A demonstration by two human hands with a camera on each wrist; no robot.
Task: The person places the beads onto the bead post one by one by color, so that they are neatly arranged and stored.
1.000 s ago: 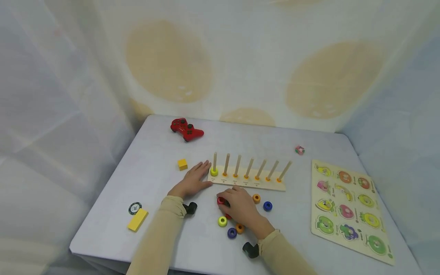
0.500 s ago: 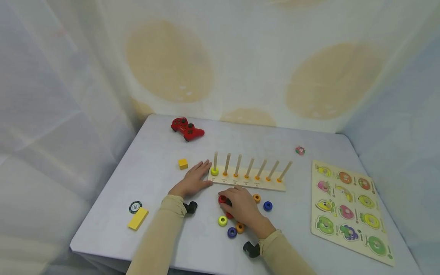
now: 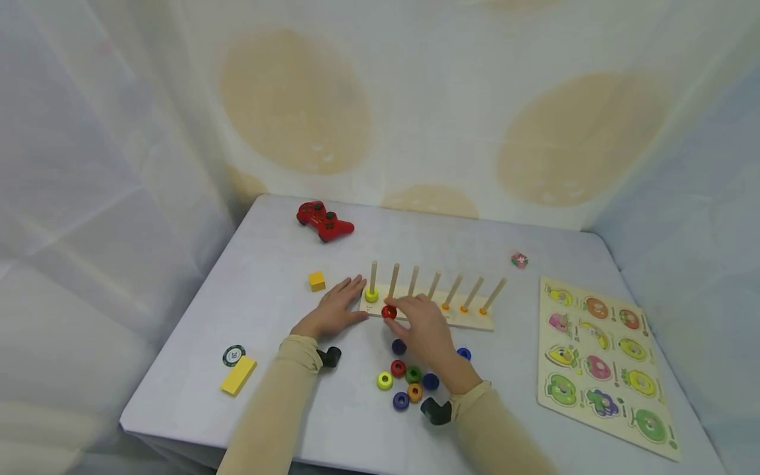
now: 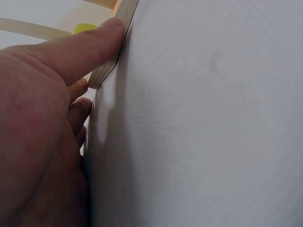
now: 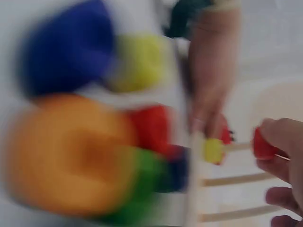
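Note:
A wooden peg board [image 3: 469,320] with several upright pegs stands mid-table; a yellow-green ring [image 3: 371,295] sits on its leftmost peg. My left hand [image 3: 334,307] lies flat on the table, fingers straight, its thumb [image 4: 90,45] pressing the board's left end [image 4: 110,66]. My right hand [image 3: 423,328] pinches a red ring [image 3: 388,312] in front of the second peg; the blurred right wrist view shows that red ring [image 5: 262,143] at the fingertips. Loose rings [image 3: 406,378] in red, green, blue, yellow and orange lie in a cluster in front of the board.
A red game controller [image 3: 323,221] lies at the back left, a yellow cube [image 3: 316,282] left of the board. A poker chip [image 3: 233,356] and yellow block [image 3: 238,376] sit near the front left edge. A fruit puzzle board [image 3: 608,359] covers the right side; a small pink piece [image 3: 519,260] lies behind it.
My right hand rose from the ring cluster with a red ring and moved forward to the board's second peg, uncovering more loose rings. The left hand stayed put.

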